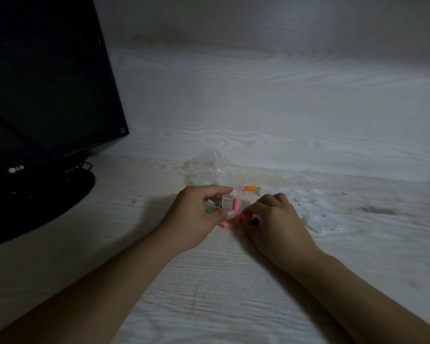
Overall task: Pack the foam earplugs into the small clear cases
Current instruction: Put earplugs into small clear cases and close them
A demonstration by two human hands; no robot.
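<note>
My left hand point(195, 212) grips a small clear case point(230, 204) between thumb and fingers, tilted, with a pink earplug point(236, 203) inside it. My right hand point(276, 219) is curled over a loose pile of earplugs on the table; its fingertips pinch a pink earplug point(240, 218) just below the case. A purple earplug point(255, 221) shows under the right fingers. Green earplugs point(210, 209) peek out behind my left hand, and another pink one point(223, 224) lies below it. An orange earplug point(250, 188) lies farther back.
A heap of several empty clear cases point(315, 212) lies to the right of my right hand. A crumpled clear plastic bag point(212, 170) sits behind the hands. A black monitor point(47, 83) on its stand fills the left side. The pale wooden table point(209, 294) meets a wall behind.
</note>
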